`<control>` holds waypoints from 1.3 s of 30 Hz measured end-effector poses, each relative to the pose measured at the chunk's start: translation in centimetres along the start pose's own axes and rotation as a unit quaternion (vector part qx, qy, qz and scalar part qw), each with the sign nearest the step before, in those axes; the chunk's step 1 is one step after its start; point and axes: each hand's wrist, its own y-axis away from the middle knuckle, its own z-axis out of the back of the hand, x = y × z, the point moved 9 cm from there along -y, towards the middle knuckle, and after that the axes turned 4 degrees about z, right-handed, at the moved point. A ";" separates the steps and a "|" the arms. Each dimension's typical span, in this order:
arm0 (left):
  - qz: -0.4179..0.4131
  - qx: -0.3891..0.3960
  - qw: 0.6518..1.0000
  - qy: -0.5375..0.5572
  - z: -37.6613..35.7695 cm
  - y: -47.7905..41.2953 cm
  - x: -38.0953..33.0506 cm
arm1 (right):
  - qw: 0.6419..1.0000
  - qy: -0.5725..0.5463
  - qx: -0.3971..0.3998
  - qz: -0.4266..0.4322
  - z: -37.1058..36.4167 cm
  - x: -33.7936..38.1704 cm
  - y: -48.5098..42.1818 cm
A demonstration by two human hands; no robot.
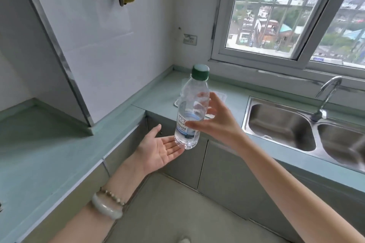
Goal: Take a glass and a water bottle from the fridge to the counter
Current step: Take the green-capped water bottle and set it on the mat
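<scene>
A clear water bottle (191, 110) with a green cap is held upright in the air in front of the pale green counter (158, 96). My right hand (215, 120) grips its middle from the right, thumb across the label. My left hand (158, 150) is open, palm up, just below and left of the bottle's base, its fingertips hidden behind the bottle. No glass and no fridge are in view.
The L-shaped counter runs along the left wall and under the window. A double steel sink (296, 126) with a faucet (325, 96) lies to the right. A tiled pillar (94, 45) stands on the counter's left part. A wall socket (190, 39) sits in the corner.
</scene>
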 end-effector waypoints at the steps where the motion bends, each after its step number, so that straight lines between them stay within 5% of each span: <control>1: 0.002 0.003 1.000 0.002 -0.2 -1.8 -1.0 | 1.000 0.004 -0.006 -0.002 0.4 -0.9 -1.5; 25: 0.116 0.041 0.990 -0.064 -6.1 -38.0 -17.3 | 0.987 0.058 -0.099 -0.112 9.0 -22.2 -30.6; 39: 0.202 -0.034 0.975 -0.085 -2.3 -54.3 -19.4 | 0.968 0.073 -0.125 -0.205 7.8 -37.5 -39.2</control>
